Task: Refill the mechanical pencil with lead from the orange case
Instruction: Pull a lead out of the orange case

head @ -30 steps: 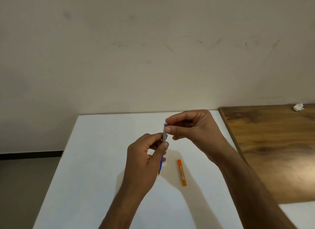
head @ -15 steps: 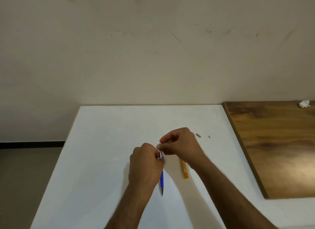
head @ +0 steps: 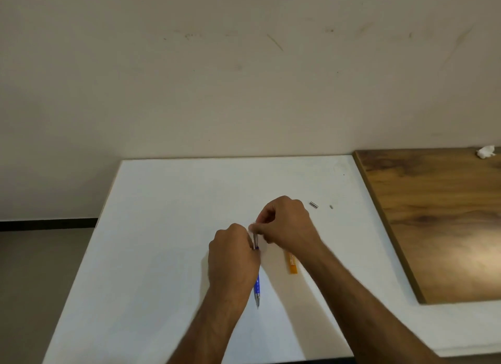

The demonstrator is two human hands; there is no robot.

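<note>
My left hand (head: 233,258) grips the blue mechanical pencil (head: 256,287) around its barrel, tip pointing down toward me just above the white table (head: 168,228). My right hand (head: 284,222) pinches at the pencil's silver top end, fingers closed; whether it holds a lead is too small to tell. The orange lead case (head: 292,263) lies flat on the table just right of the pencil, partly under my right wrist. A small metal cap (head: 313,205) and a tiny piece (head: 331,206) lie on the table beyond my right hand.
A brown wooden board (head: 439,222) lies along the table's right side with a crumpled white scrap (head: 486,151) at its far corner. A beige wall rises behind the table. Grey floor shows at left.
Both hands have dropped lower toward the table with the pencil. The cap and tiny piece, hidden a second ago, lie in view beyond my right hand.
</note>
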